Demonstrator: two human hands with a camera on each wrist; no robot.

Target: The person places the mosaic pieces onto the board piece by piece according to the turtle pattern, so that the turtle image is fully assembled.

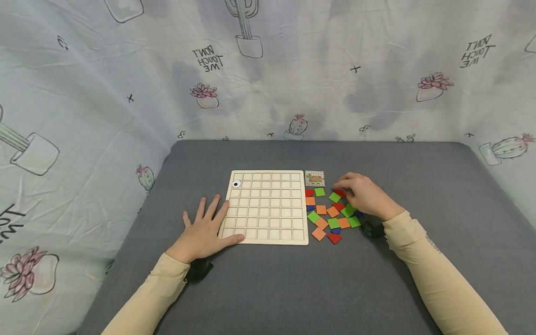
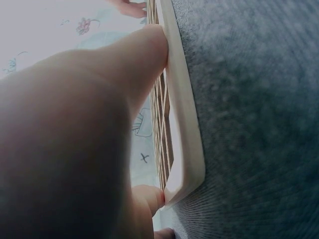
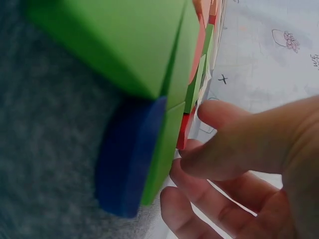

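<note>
Your colored tiles (image 1: 332, 212) lie in a loose scatter on the right of the board, mixed green, orange, red and blue, several of them touching. At the far right of that scatter, your right hand (image 1: 367, 196) hangs low with its fingers bent down at a red tile (image 1: 341, 193); the fingers stand fairly narrow, but you cannot tell from these views whether they pinch it. A green tile (image 1: 334, 197) lies just beside that red tile, on its near left. In the right wrist view, a blue tile (image 3: 130, 157) sits next to green tiles, close to your hand. The pale wooden board (image 1: 268, 241) lies flat left of the tiles, its face divided into a square grid. A white disc with a black dot (image 1: 236, 184) sits in the left column, toward the board's far-left corner. Your left hand (image 1: 204, 238) is spread wide at the near-left corner, the thumb on the board's near edge and the index fingertip at its left edge. A small printed card (image 1: 315, 178) lies just right of the board's far-right corner. All of this rests on a gray surface (image 1: 293, 291), with a pale cloth (image 1: 318, 42) printed with potted cacti behind and to the left.
</note>
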